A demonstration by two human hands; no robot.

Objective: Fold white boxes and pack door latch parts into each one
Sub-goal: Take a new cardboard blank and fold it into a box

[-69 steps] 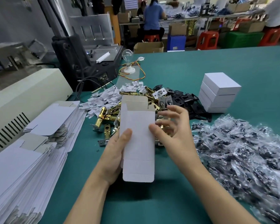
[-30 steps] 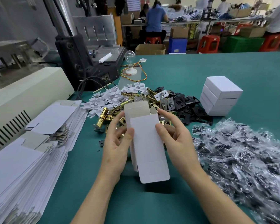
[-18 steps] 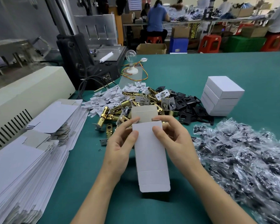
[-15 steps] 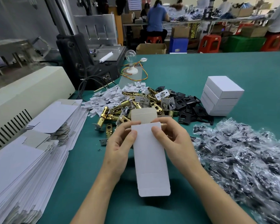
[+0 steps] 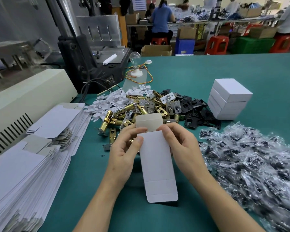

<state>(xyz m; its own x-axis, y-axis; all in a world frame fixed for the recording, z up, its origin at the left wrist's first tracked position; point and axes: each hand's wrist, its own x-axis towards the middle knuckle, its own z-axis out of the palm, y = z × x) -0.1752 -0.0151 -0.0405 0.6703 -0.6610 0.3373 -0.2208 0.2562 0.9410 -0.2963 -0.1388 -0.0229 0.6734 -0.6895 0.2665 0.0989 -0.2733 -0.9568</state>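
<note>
you hold the white box (image 5: 156, 163) above the bench's near edge, left hand (image 5: 124, 153) and right hand (image 5: 182, 148) pinching its far end so the thumbs can work the open flap (image 5: 148, 122).

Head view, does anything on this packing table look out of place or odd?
A bare light bulb on a white base, with loose coloured wires, stands behind the latch parts, not a packing item. The stack of finished boxes sits slightly askew. The held white box looks sound.
</note>
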